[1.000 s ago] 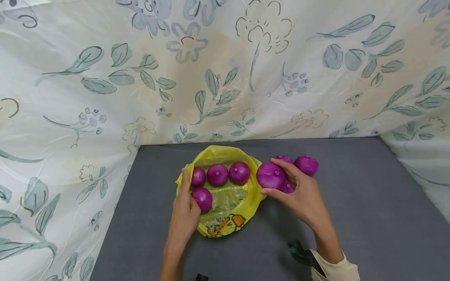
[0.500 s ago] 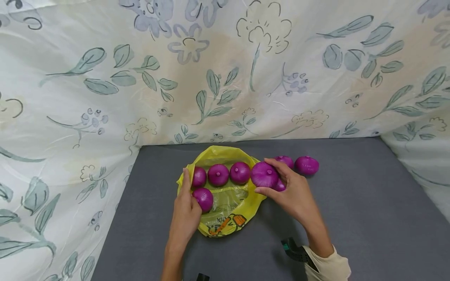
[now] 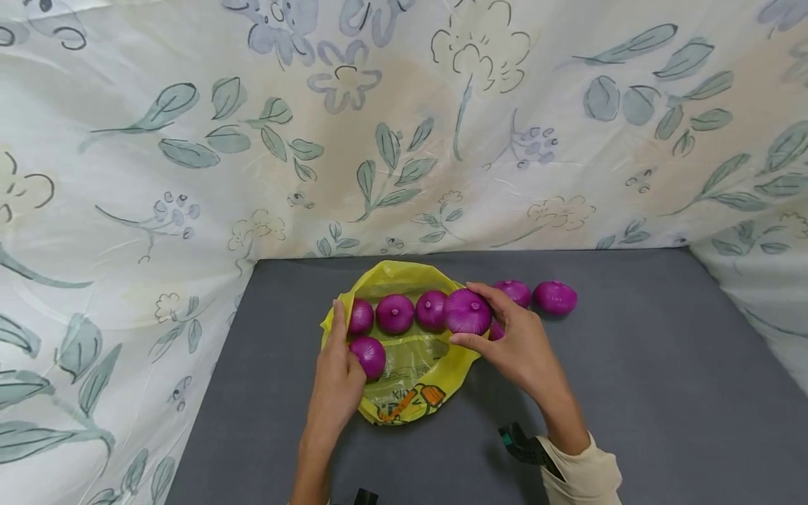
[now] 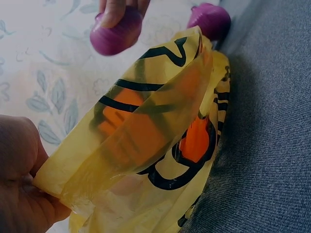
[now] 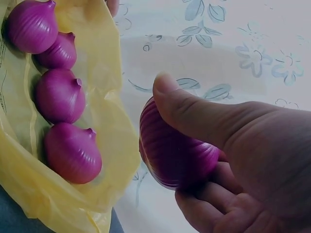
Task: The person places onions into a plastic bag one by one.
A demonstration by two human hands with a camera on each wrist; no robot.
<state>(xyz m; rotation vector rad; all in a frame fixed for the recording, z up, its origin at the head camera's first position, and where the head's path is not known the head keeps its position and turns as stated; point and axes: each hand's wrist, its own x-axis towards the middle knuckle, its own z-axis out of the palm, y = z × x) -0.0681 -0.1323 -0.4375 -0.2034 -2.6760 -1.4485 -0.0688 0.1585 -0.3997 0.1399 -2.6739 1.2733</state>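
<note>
the right hand (image 3: 524, 347) grips a purple onion (image 3: 467, 311) between thumb and curled fingers (image 5: 214, 194), holding it over the right rim of the yellow plastic bag (image 3: 410, 400). the left hand (image 3: 337, 382) pinches the bag's left edge (its mouth lies wide on the grey worktop (image 3: 631, 393)). four onions (image 3: 395, 313) lie inside; two more (image 3: 555, 297) sit on the worktop just right of the bag.

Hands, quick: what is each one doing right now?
Left hand: grips the edge of the yellow bag, holding it open.
Right hand: holds a purple onion at the bag's rim.
</note>
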